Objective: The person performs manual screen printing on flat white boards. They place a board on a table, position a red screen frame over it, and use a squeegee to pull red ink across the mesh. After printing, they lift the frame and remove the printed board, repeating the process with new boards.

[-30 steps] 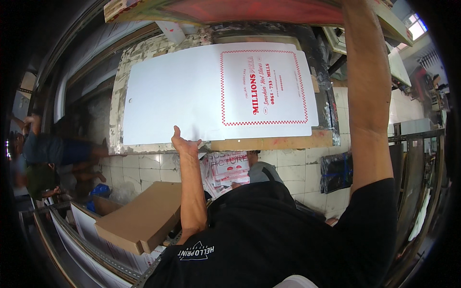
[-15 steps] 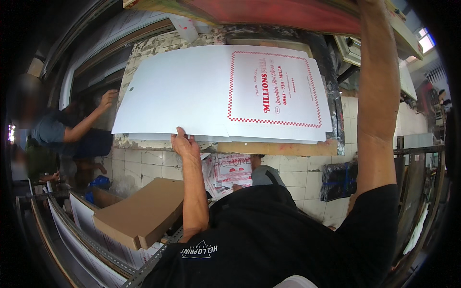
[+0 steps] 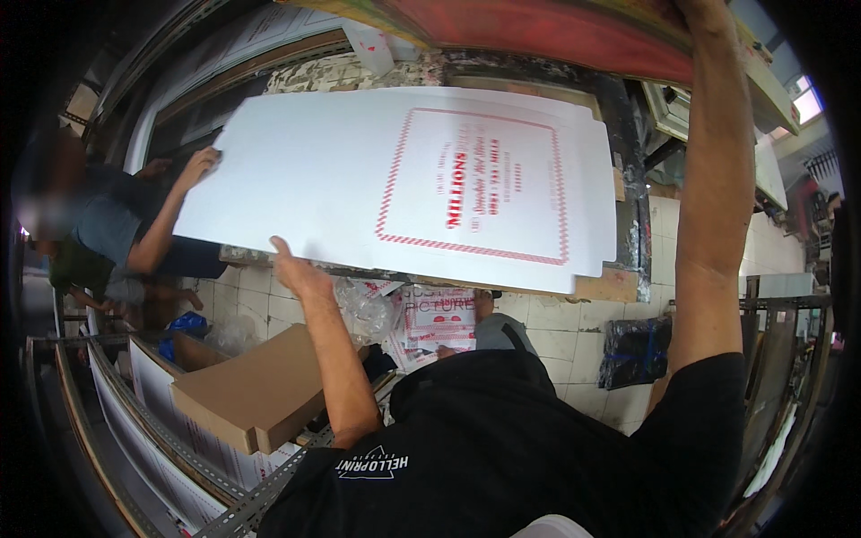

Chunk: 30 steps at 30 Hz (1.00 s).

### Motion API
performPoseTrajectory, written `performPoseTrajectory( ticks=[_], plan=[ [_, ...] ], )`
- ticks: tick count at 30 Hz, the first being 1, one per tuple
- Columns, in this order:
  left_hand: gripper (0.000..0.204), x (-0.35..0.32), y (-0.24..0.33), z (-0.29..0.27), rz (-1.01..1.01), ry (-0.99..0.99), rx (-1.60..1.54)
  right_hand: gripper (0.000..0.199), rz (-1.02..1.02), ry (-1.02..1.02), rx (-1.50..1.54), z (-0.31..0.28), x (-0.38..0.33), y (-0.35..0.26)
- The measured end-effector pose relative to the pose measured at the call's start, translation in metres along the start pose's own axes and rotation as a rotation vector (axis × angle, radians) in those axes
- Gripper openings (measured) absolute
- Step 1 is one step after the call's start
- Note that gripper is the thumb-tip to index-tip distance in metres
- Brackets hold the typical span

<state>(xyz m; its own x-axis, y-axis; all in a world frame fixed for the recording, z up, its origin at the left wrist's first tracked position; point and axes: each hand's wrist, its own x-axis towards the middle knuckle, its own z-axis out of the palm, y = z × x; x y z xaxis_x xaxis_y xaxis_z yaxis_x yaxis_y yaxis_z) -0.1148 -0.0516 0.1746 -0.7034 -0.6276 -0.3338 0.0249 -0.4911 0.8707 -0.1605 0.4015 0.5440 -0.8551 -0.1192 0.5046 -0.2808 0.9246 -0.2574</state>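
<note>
A large white cardboard sheet (image 3: 305, 170) with a red checkered border and red lettering lies across the worktable (image 3: 610, 285), its left end jutting past the table. My left hand (image 3: 300, 272) pinches the sheet's near edge, thumb on top and fingers underneath. At the sheet's left end, a co-worker's hand (image 3: 204, 164) touches the edge. High at the upper right, my right hand (image 3: 707, 13) grips the edge of a raised screen printing frame (image 3: 556, 49) with reddish mesh; its fingers are mostly cut off by the picture's top edge.
A brown cardboard stack (image 3: 256, 386) rests on a metal rack (image 3: 269, 489) at lower left. The co-worker (image 3: 108, 224) stands left of the table. Printed plastic bags (image 3: 435, 323) lie below the table, and a black wrapped bundle (image 3: 632, 350) sits on the tiled floor.
The printed sheet has slid left and slightly toward me with my left hand. The co-worker's hand has met its left end. My right hand stays up at the frame.
</note>
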Motion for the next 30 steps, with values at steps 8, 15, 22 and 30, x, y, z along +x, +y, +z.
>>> performPoseTrajectory(
  ticks=[8, 15, 22, 30],
  plan=[
    [0.059, -0.096, 0.009, 0.005, 0.465, -0.284, 0.179, 0.053, 0.041, 0.030, -0.015, 0.002, -0.008, -0.016],
    [0.080, -0.122, -0.090, -0.016, -0.286, -0.417, 0.280, 0.058, -0.075, 0.142, -0.065, 0.015, -0.002, 0.003],
    [0.089, -0.056, -0.118, -0.029, -0.431, -0.178, 0.091, 0.057, -0.109, 0.116, -0.034, 0.010, 0.004, 0.009],
    [0.071, -0.090, -0.172, 0.034, 0.297, -0.458, 0.660, 0.056, -0.120, 0.054, 0.018, 0.007, 0.009, 0.009]
  ],
)
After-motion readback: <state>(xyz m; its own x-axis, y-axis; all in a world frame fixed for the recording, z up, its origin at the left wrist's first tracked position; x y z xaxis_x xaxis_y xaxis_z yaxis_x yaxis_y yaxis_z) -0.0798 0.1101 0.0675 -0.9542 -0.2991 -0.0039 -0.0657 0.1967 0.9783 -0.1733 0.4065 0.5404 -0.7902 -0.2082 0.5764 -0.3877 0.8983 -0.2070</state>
